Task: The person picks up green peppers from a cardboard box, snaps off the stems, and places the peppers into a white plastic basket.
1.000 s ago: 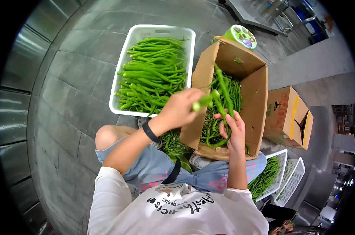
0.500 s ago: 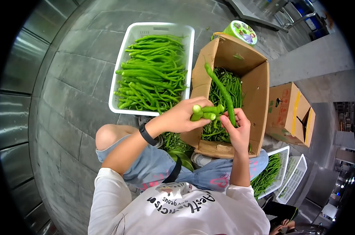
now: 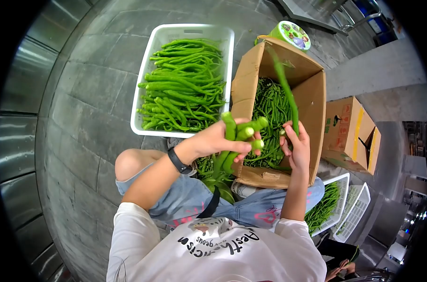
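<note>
My left hand point(image 3: 219, 139) grips a bunch of long green peppers point(image 3: 239, 133), stem ends up and tips hanging toward my lap. My right hand point(image 3: 295, 143) holds a single long green pepper point(image 3: 285, 89) upright over the open cardboard box point(image 3: 313, 98), which is full of green peppers point(image 3: 269, 110). The two hands are close together above the box's near left corner. A white crate point(image 3: 147, 75) to the left holds a pile of sorted green peppers point(image 3: 185, 87).
A green round tin point(image 3: 293, 35) sits behind the box. A second cardboard box point(image 3: 350, 136) lies at the right. White crates point(image 3: 347, 207) with more peppers stand at lower right. A green basin with peppers point(image 3: 213, 176) rests between my knees on the grey tiled floor.
My right hand has lifted one long pepper out of the box and raised it upright. My left hand has turned its bunch so the tips hang down.
</note>
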A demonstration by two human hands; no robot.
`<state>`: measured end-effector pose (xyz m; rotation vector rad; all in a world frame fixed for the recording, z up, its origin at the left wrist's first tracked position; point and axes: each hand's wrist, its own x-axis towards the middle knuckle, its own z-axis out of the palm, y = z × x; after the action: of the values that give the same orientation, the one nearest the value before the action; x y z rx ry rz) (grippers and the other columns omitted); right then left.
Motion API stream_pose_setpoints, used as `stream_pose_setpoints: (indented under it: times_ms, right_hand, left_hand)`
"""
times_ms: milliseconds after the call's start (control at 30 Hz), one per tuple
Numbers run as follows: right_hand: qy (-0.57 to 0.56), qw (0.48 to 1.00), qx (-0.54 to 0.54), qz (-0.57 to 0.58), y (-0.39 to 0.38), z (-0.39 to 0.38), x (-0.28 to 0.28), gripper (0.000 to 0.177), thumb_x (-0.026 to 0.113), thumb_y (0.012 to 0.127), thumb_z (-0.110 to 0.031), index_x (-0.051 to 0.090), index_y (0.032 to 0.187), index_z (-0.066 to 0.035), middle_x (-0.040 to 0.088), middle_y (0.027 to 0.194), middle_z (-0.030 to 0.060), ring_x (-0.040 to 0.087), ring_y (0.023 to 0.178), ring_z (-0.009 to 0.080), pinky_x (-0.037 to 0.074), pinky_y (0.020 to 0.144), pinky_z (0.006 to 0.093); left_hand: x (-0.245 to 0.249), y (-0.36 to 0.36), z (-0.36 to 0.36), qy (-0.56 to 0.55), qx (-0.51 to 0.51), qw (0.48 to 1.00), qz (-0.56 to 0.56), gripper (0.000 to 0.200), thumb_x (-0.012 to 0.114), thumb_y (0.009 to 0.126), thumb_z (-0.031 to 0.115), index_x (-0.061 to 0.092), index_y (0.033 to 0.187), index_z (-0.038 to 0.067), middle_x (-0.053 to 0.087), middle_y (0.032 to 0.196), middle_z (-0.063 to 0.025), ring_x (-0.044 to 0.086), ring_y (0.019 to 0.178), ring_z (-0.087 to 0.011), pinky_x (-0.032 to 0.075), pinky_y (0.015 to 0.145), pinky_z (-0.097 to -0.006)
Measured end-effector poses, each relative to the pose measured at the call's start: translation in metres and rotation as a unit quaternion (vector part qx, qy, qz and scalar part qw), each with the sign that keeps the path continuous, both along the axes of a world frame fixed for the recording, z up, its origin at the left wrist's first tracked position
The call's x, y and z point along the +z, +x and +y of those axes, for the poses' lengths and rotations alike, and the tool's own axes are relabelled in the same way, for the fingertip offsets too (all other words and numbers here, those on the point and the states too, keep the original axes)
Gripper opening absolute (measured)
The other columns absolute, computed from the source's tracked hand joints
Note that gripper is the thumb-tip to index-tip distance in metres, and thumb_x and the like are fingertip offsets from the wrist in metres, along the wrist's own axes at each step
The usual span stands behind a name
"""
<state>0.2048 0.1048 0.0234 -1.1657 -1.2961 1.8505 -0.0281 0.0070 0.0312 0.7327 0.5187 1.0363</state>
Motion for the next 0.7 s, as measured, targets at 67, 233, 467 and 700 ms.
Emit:
stream_pose_setpoints:
  times_ms: [67, 233, 467, 700]
  right_hand:
    - [0.074, 0.982, 0.011, -0.172, 0.016, 0.003, -0.014, 0.013, 0.058, 0.090, -0.018, 0.058, 0.096, -0.006, 0.055, 0.062, -0.0014, 0.040, 0.038, 0.0032, 0.028, 0.036, 0.0175]
    - [0.378, 0.772, 0.076, -0.505, 0.040, -0.016, -0.055, 0.022, 0.066, 0.079, -0.018, 0.058, 0.091, -0.002, 0.048, 0.090, 0.0177, 0.056, 0.074, 0.0380, 0.047, 0.063, 0.0454]
    - [0.338, 0.850, -0.070, -0.399, 0.045, -0.024, -0.053, 0.016, 0.063, 0.084, -0.013, 0.055, 0.086, 0.001, 0.055, 0.078, 0.0130, 0.055, 0.061, 0.0225, 0.044, 0.056, 0.0341]
    - [0.307, 0.921, 0.158, -0.179, -0.003, -0.070, 0.002, 0.026, 0.064, 0.076, -0.005, 0.058, 0.101, 0.002, 0.062, 0.091, 0.0178, 0.062, 0.084, 0.0327, 0.048, 0.075, 0.0338]
  left_hand:
    - [0.010, -0.006, 0.000, -0.001, 0.022, 0.999, 0.039, 0.044, 0.069, 0.076, 0.001, 0.047, 0.114, 0.000, 0.063, 0.098, -0.0091, 0.063, 0.082, -0.0148, 0.051, 0.065, -0.0252]
    - [0.000, 0.007, -0.003, 0.070, 0.047, 0.959, 0.270, 0.031, 0.073, 0.072, 0.008, 0.062, 0.101, 0.003, 0.068, 0.088, -0.0034, 0.063, 0.078, -0.0110, 0.048, 0.073, -0.0230]
    - [-0.004, 0.030, -0.015, 0.234, 0.095, 0.869, 0.426, 0.032, 0.071, 0.067, 0.008, 0.060, 0.096, 0.004, 0.064, 0.088, -0.0113, 0.063, 0.076, -0.0229, 0.049, 0.067, -0.0310]
    - [0.011, 0.043, -0.015, 0.527, 0.209, 0.601, 0.563, 0.017, 0.062, 0.073, 0.010, 0.057, 0.089, 0.008, 0.059, 0.112, -0.0128, 0.060, 0.095, -0.0280, 0.052, 0.079, -0.0361]
